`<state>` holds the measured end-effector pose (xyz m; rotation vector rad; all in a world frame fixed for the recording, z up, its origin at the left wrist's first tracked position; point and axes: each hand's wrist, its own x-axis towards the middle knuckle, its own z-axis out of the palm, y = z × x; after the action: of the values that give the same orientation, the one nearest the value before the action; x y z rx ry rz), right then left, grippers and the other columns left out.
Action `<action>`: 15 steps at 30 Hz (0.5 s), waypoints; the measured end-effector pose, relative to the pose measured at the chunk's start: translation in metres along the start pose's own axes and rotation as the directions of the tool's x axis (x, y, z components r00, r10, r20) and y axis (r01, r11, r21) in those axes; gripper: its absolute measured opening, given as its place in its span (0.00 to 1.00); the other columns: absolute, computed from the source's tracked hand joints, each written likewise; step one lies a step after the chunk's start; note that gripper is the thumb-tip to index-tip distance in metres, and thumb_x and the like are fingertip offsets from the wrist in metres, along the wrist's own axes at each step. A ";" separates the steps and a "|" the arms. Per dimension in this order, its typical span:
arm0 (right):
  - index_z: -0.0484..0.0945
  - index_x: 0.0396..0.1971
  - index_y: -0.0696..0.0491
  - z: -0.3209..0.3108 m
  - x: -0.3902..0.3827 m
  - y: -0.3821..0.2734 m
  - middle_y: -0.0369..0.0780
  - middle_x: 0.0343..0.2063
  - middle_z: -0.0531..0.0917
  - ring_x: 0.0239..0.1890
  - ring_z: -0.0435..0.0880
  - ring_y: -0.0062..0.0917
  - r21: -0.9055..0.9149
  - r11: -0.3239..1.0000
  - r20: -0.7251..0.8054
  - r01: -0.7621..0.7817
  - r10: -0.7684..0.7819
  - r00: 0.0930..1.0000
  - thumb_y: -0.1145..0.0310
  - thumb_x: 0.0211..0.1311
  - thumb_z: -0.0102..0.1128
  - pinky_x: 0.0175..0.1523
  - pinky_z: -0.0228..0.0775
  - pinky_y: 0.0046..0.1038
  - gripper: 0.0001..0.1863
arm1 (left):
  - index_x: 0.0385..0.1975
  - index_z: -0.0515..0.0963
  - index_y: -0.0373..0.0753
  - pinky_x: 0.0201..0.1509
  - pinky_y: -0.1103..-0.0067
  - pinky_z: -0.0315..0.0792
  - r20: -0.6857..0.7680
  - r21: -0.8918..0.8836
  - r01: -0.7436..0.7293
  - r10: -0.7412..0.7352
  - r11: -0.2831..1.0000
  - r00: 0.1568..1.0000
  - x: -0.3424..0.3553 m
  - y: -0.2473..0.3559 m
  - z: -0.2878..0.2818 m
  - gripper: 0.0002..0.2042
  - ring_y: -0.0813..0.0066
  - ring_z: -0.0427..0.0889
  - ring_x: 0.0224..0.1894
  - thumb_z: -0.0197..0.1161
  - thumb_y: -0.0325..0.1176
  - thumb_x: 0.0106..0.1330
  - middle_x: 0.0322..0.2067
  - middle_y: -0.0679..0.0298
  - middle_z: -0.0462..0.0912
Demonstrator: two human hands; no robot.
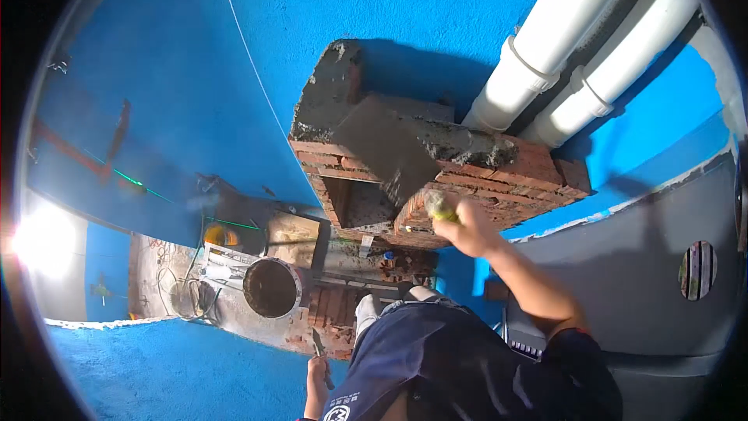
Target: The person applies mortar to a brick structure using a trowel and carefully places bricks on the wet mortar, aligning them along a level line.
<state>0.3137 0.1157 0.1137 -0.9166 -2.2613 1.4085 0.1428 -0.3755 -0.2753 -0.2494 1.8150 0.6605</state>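
My right hand (467, 230) is closed round the yellow-green handle of a trowel (386, 144). The trowel's broad grey blade lies across the mortar-topped edge of a red brick wall (491, 179), over a rectangular opening in the brickwork. Wet-looking grey mortar (327, 97) coats the top of the wall's left arm. Low at the bottom, my left hand (316, 374) is closed on a slim tool (317, 341) that points away from me; its exact kind is too small to make out.
Two white pipes (538, 54) rise behind the wall at right. A round bucket (273, 287) stands on the floor at left, near a wooden board (292, 238), hoses (187, 296) and stacked bricks (333, 308). A white string (253, 62) runs down the blue wall.
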 end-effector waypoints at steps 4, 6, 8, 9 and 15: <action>0.78 0.32 0.50 0.042 0.008 0.083 0.37 0.24 0.81 0.29 0.78 0.28 0.023 0.971 0.139 -0.239 0.233 0.962 0.61 0.48 0.59 0.36 0.67 0.32 0.12 | 0.13 0.72 0.39 0.13 0.71 0.60 -0.009 -0.011 -0.004 0.004 1.000 1.000 -0.013 -0.006 0.004 0.11 0.68 0.68 0.09 0.55 0.34 0.57 0.11 0.57 0.73; 0.78 0.34 0.50 0.036 0.009 0.096 0.39 0.25 0.81 0.30 0.80 0.29 0.000 0.966 0.096 -0.257 0.256 0.962 0.59 0.48 0.59 0.36 0.68 0.33 0.14 | 0.14 0.72 0.39 0.13 0.72 0.60 -0.015 -0.012 -0.013 0.013 1.000 1.000 -0.018 -0.009 0.005 0.11 0.68 0.68 0.09 0.54 0.33 0.56 0.11 0.58 0.73; 0.78 0.36 0.50 0.027 0.009 0.109 0.38 0.24 0.81 0.29 0.79 0.29 -0.083 0.971 0.019 -0.224 0.226 0.974 0.58 0.48 0.58 0.35 0.67 0.32 0.16 | 0.14 0.72 0.39 0.13 0.72 0.60 -0.017 -0.010 -0.028 0.028 1.000 0.999 -0.022 -0.008 0.008 0.10 0.68 0.68 0.09 0.54 0.33 0.56 0.11 0.58 0.73; 0.78 0.37 0.50 0.022 0.006 0.115 0.37 0.24 0.81 0.29 0.79 0.29 -0.083 0.968 0.020 -0.235 0.238 0.971 0.59 0.48 0.58 0.35 0.67 0.32 0.16 | 0.14 0.72 0.39 0.13 0.73 0.60 -0.016 -0.009 -0.035 0.035 0.999 0.999 -0.024 -0.007 0.010 0.10 0.69 0.68 0.09 0.54 0.32 0.56 0.11 0.58 0.73; 0.75 0.32 0.55 0.000 -0.017 0.128 0.30 0.23 0.74 0.26 0.70 0.16 0.158 0.967 0.027 -0.198 0.196 0.980 0.68 0.51 0.56 0.33 0.63 0.23 0.09 | 0.14 0.72 0.39 0.13 0.75 0.61 -0.031 -0.036 -0.134 0.133 0.990 0.991 -0.029 -0.006 0.019 0.09 0.70 0.68 0.08 0.54 0.30 0.56 0.10 0.59 0.73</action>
<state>0.3718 0.1438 0.0015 -1.1060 -2.0752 1.6562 0.1714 -0.3747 -0.2543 -0.1641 1.8595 0.7900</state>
